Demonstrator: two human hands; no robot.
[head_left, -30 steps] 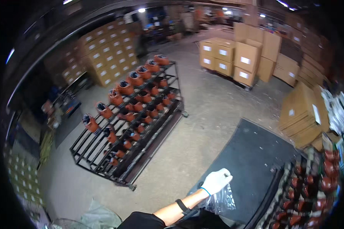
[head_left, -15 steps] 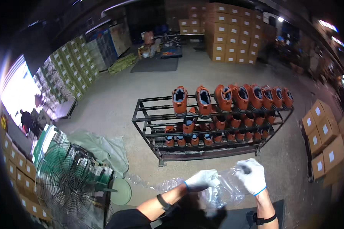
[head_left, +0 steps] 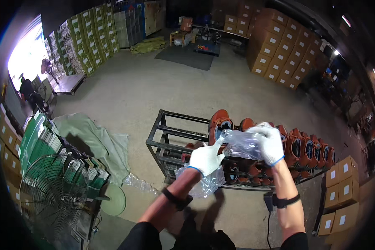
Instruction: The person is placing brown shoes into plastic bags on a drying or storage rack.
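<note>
Both my hands wear white gloves and are raised over a black metal shoe rack [head_left: 181,118]. A clear plastic bag [head_left: 243,146] is stretched between them. My right hand [head_left: 271,143] grips its right end with curled fingers. My left hand [head_left: 206,159] pinches the plastic at the left, and more clear film [head_left: 208,185] hangs below it. Just beyond the bag, a reddish-brown shoe [head_left: 219,121] stands on the top tier with its opening up. More reddish-brown shoes [head_left: 295,146] line the tier to the right; the bag and my right hand partly hide the row.
At the left stand a wire-guard fan [head_left: 54,196], green flat cartons [head_left: 39,139] and a grey-green sheet [head_left: 96,137]. A round green stool top [head_left: 113,200] is beside them. Boxes [head_left: 341,187] sit at the right; a tall box stack [head_left: 281,46] rises farther back.
My hands have moved forward and up with the plastic bag, from in front of the rack to over its top row. The view has shifted, and the rack looks nearer.
</note>
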